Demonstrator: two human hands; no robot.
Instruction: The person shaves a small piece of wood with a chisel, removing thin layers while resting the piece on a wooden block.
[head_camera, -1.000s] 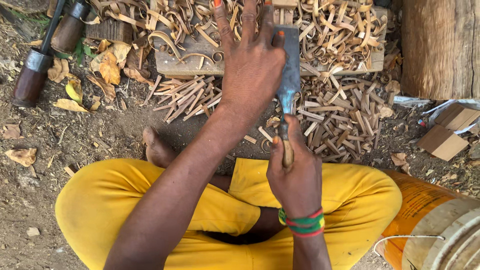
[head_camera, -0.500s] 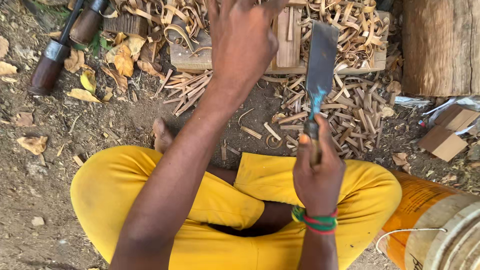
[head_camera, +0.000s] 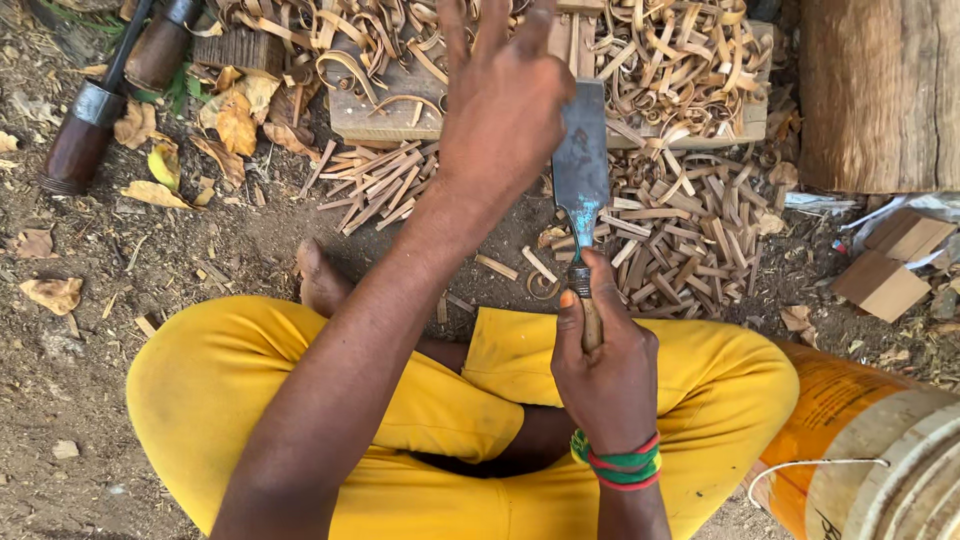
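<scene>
My right hand (head_camera: 605, 355) grips the wooden handle of a wide flat chisel (head_camera: 581, 180), whose steel blade points away from me toward a low wooden block (head_camera: 385, 120). My left hand (head_camera: 500, 95) reaches forward over that block with fingers spread, its fingertips cut off by the top edge, so what it touches is hidden. Curled wood shavings (head_camera: 660, 50) cover the block, and short split wood strips (head_camera: 680, 235) lie in a heap on the ground before it. I sit cross-legged in yellow trousers (head_camera: 300, 400).
Two dark-handled tools (head_camera: 85, 135) lie at the upper left among dry leaves. A thick log (head_camera: 880, 90) stands at the upper right, small wood offcuts (head_camera: 890, 270) beside it. An orange sack over a round wooden rim (head_camera: 860, 440) sits at my right knee.
The chisel in my right hand has swung from near the left hand rightward and back toward the block. My left hand stays stretched over the block.
</scene>
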